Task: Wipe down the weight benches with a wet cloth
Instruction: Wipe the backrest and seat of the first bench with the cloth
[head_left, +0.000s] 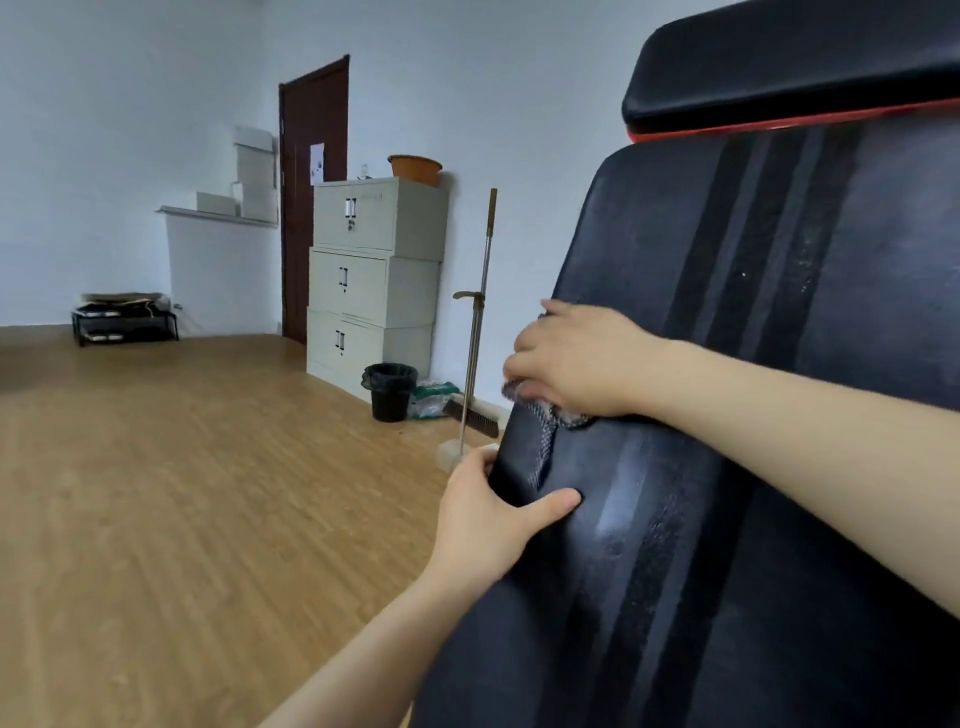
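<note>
1. Black vinyl weight bench (857, 322), ribbed with lengthwise stripes, fills the right half of my view. Its long axis runs from the bottom edge up and away, leaning a little right, toward a second black pad with red trim (779, 67) above it.
2. Nearest me, the left hand (493, 525) grips the bench's left edge, thumb lying on the top face and fingers curled round the side. I read it as a steadying hold.
3. Just beyond it, up the same edge, the right hand (576, 358) bears down on a bunched grey mesh cloth (543, 415) with its fingers bent over it. Motion blur hides the fingertips. Its forearm crosses the whole pad from the right, so the cloth sits at the far-left margin.
4. Between the two hands a pale wet sheen lies on the vinyl, while the stripes higher and to the right look dusty and speckled. My judgement is that the unwiped surface lies up-axis and to the right of the cloth. That leaves the right hand placed to sweep there, along the stripes.
5. Farther off on the wooden plank floor (182, 467) are a long-handled mop (451, 453) leaning on the wall and a black lined waste bin (390, 395). Beyond them stand stacked grey metal filing cabinets (374, 280) with an orange basin (415, 167) on top, and a dark brown door (314, 208).
</note>
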